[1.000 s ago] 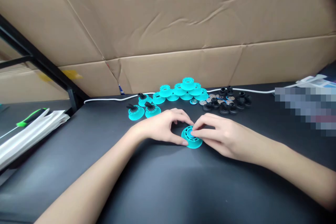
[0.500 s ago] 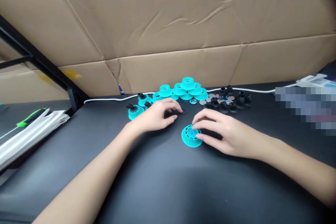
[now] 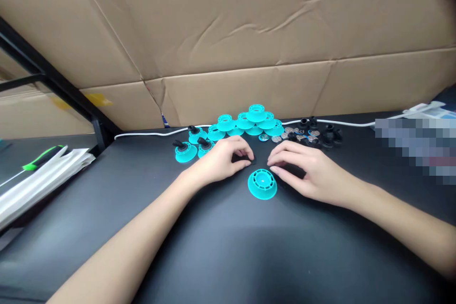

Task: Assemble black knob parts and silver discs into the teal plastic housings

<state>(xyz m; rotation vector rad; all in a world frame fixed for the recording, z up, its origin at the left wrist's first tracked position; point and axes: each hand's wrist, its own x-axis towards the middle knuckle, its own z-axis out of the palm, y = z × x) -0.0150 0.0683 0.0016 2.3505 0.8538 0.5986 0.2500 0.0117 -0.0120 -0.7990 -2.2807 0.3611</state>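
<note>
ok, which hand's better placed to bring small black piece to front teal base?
Probably left: the left hand has fingertips at the small black piece; the right hand is apart from it, beside the front teal base.

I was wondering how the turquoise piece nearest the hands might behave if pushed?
The turquoise piece would probably slide rather than tip, since its wide end sits on the black table. It looks stiff, as its rim keeps an even round shape, and likely light, given the slots around its top.
</note>
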